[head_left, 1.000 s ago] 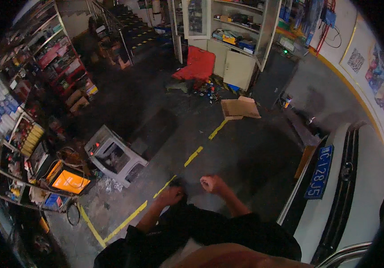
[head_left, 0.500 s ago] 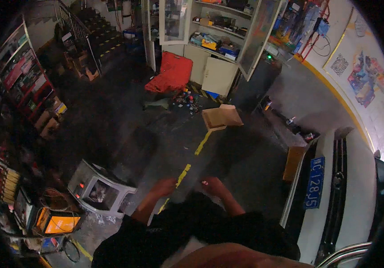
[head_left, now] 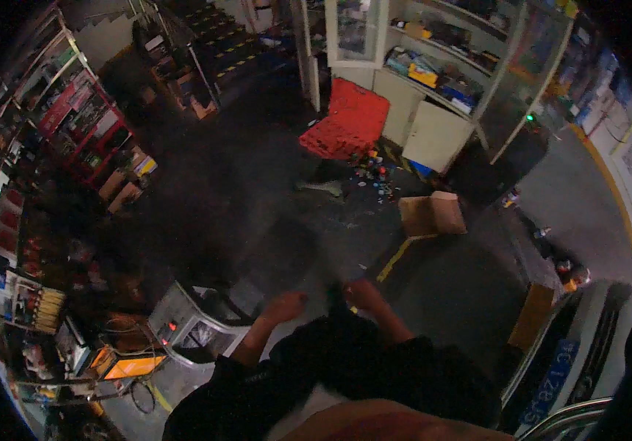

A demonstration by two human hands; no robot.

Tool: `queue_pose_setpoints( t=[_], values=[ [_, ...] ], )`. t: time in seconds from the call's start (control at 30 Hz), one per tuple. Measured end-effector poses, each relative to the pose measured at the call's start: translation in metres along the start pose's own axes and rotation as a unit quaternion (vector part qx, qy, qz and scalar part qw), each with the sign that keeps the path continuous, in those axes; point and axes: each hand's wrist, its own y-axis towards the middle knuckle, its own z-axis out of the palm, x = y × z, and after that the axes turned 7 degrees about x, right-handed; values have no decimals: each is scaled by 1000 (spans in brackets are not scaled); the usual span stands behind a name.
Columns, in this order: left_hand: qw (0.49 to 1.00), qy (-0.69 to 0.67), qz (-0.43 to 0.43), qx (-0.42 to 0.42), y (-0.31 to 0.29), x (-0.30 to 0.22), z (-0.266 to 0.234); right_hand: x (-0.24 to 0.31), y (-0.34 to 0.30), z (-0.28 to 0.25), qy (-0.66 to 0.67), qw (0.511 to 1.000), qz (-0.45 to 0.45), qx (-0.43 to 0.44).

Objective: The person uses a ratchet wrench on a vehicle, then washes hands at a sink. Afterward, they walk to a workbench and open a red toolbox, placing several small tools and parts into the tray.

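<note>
My left hand (head_left: 285, 305) is held out in front of my body, above the dark floor, with its fingers curled in. A short gap to its right, my right hand (head_left: 361, 295) is closed too, and a small pale spot shows at its fingers. Dim light and blur hide what either hand may hold. Nearest to my left hand stands a grey plastic stool (head_left: 205, 332) with things inside its frame. Past my right hand runs a yellow floor line (head_left: 395, 259).
Ahead lie an open cardboard box (head_left: 416, 217), a red sheet (head_left: 349, 121) and scattered small items (head_left: 380, 176) before an open-doored cabinet (head_left: 433, 136). A red shelf (head_left: 84, 125) stands left, a vehicle (head_left: 588, 360) right. An orange-and-black case (head_left: 136, 366) is near the stool.
The view has swung left, so cabinet, box and vehicle sit farther right in the picture. My hands stay in front of my body, both closed, slightly farther apart.
</note>
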Motion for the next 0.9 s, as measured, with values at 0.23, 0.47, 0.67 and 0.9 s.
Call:
queue_pose_setpoints(
  t=[0.23, 0.47, 0.67, 0.9],
  values=[
    [950, -193, -245, -29, 56, 36, -117, -22, 182, -71, 235, 968, 30, 85],
    [964, -210, -140, -84, 67, 176, -127, -68, 323, -81, 194, 955, 56, 219],
    [977, 200, -76, -20, 112, 367, -128, -101, 413, 25, 226, 974, -6, 25],
    [988, -142, -66, 4, 183, 472, -286, -143, 476, 64, 54, 957, 259, 119]
  ],
)
